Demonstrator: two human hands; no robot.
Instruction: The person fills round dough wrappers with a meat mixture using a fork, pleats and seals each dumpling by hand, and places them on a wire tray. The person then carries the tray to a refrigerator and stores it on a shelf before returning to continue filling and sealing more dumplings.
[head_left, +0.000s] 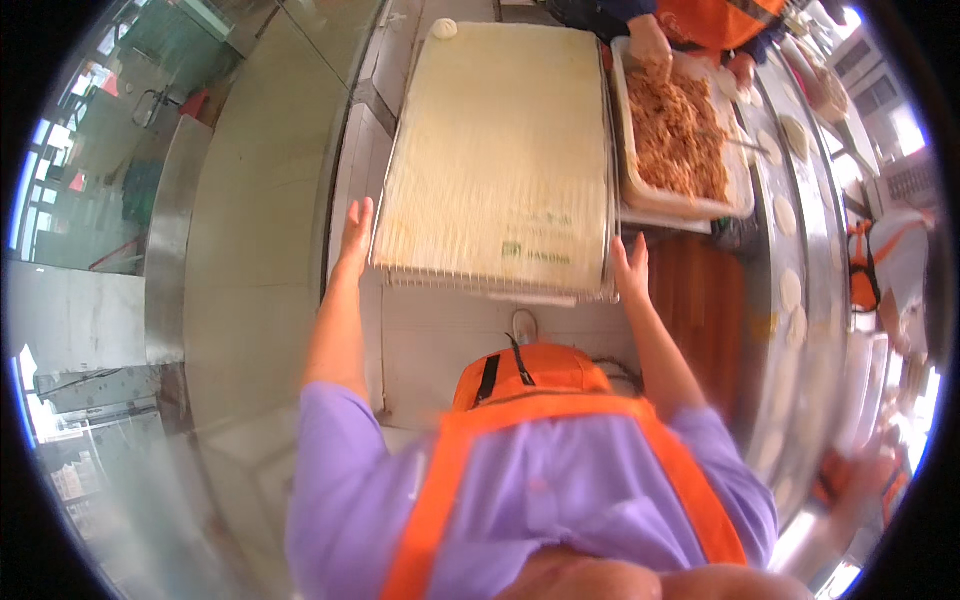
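Note:
A wire-rimmed tray (495, 157) covered with a pale ribbed mat lies before me and bears green print near its front end. One small white dough bun (445, 29) sits at its far left corner. At the tray's left edge is my left hand (358, 231), its fingers straight and spread outside the rim. My right hand (631, 268) is by the right front corner, thumb and fingers apart. Both hands are very close to the rim; whether they touch it is hard to tell. Under the mat's front end, more wire edging shows, seemingly another tray below.
Right of the tray stands a white plastic tub (682, 206) of reddish minced filling (675, 142). A co-worker's hand (651, 49) reaches into it. Flat dough rounds (785, 216) lie along a metal worktop (761, 300) at right. A glass pane (255, 187) borders the left.

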